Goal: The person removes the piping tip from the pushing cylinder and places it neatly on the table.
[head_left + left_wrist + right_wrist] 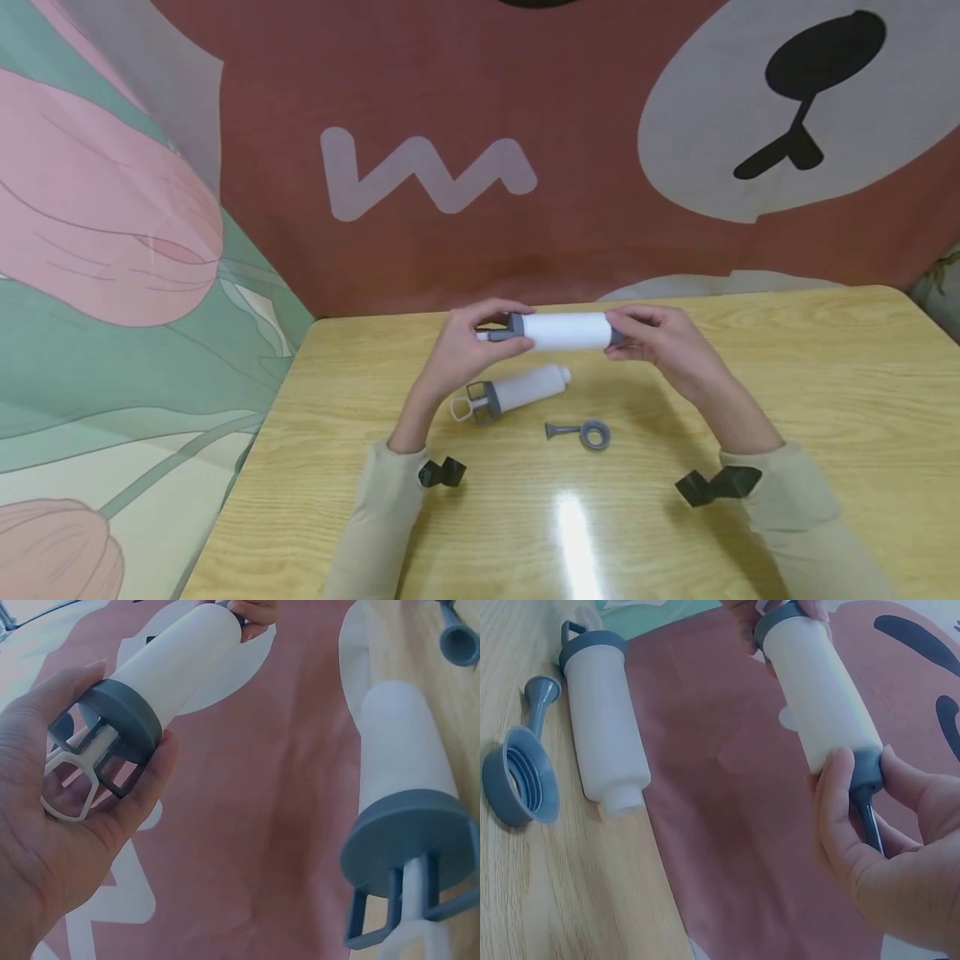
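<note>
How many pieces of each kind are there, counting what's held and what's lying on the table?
White tubes: 2, one held, one lying down
Loose grey nozzle: 1
Total: 3, with the fitted nozzle counted as part of the held tube

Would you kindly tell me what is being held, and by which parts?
A white tube: the left hand holds its grey handled cap, the right hand its grey nozzle end.

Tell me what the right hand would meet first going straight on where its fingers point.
The held tube, which the right hand pinches at one end; beyond that, probably the left hand, though depth is hard to judge.
</note>
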Demonstrator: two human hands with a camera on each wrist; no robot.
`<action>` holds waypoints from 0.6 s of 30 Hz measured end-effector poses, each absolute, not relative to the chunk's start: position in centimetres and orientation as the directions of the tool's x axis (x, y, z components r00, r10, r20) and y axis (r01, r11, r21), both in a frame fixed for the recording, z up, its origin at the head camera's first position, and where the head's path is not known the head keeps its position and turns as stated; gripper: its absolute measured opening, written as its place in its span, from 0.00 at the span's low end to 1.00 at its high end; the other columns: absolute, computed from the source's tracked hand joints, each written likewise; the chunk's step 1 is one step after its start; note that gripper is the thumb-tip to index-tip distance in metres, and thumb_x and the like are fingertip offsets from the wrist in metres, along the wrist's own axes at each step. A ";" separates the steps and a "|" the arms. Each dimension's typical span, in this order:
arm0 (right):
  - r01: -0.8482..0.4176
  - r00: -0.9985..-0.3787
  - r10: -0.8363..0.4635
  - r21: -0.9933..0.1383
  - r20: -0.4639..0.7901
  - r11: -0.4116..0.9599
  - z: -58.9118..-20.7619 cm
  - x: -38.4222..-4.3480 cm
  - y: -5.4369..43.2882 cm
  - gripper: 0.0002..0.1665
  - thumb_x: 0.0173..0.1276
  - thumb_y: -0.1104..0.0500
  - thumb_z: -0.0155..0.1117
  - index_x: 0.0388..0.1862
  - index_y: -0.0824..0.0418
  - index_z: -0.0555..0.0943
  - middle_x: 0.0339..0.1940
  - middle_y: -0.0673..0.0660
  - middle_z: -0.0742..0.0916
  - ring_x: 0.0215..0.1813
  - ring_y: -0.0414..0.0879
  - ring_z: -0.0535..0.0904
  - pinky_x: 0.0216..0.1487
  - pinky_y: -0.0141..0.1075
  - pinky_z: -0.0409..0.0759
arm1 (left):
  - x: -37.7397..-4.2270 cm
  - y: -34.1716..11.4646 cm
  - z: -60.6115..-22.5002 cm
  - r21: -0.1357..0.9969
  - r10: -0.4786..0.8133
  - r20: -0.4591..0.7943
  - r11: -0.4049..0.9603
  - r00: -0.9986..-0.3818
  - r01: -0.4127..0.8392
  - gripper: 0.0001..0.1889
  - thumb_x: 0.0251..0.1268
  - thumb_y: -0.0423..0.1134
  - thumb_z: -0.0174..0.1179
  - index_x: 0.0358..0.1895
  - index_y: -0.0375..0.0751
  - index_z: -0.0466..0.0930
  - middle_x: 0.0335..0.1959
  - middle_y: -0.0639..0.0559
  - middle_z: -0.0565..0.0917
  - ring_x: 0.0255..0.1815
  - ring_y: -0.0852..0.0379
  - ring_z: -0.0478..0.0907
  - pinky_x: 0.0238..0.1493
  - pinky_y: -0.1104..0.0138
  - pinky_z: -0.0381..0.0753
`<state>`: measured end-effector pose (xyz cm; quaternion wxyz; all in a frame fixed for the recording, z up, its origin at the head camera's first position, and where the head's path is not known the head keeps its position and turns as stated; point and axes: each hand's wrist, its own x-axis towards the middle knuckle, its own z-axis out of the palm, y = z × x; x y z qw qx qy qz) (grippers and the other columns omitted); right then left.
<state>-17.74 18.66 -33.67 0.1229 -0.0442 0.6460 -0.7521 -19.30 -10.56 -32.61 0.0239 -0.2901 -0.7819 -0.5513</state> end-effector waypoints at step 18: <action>0.050 -0.995 -0.096 -0.957 -0.023 -0.287 -33.1 -17.2 17.2 0.04 0.73 0.62 0.70 0.37 0.59 0.91 0.39 0.55 0.89 0.31 0.44 0.86 0.39 0.32 0.87 | -19.3 -10.7 -32.4 0.905 0.376 0.332 0.132 -0.865 0.404 0.17 0.64 0.39 0.73 0.55 0.43 0.88 0.45 0.49 0.88 0.49 0.45 0.84 0.42 0.57 0.86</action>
